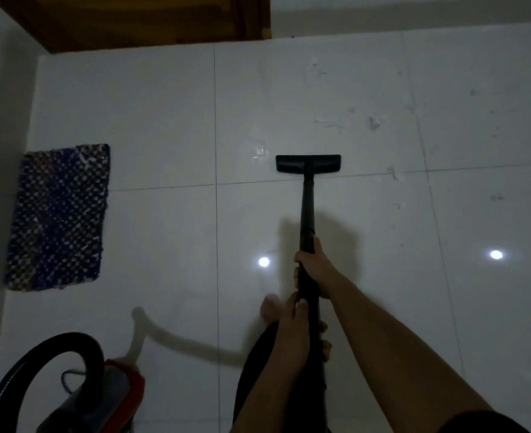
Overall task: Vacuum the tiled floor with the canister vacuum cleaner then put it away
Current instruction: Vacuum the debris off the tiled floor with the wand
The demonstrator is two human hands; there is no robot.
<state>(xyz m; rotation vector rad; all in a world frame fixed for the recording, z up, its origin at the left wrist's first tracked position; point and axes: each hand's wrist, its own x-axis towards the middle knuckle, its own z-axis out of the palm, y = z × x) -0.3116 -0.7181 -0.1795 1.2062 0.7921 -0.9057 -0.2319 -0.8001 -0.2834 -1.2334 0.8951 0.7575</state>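
You are in the vacuuming step, not yet the putting away. Your right hand (312,270) is closed around the long black plastic wand (307,220), further down it, and your left hand (292,320) is wrapped on the same wand nearer to you. The flat black floor nozzle (308,164) rests on the glossy white tiled floor (164,120), just beyond a grout line. Small bits of dirt lie ahead and to the right of the nozzle, so the next move, I think, calls for a push forward and rightward with the nozzle kept flat. I count one red and grey canister (114,398) at lower left with one black hose (51,351), one blue woven mat (59,217) by the left wall, and two light reflections.
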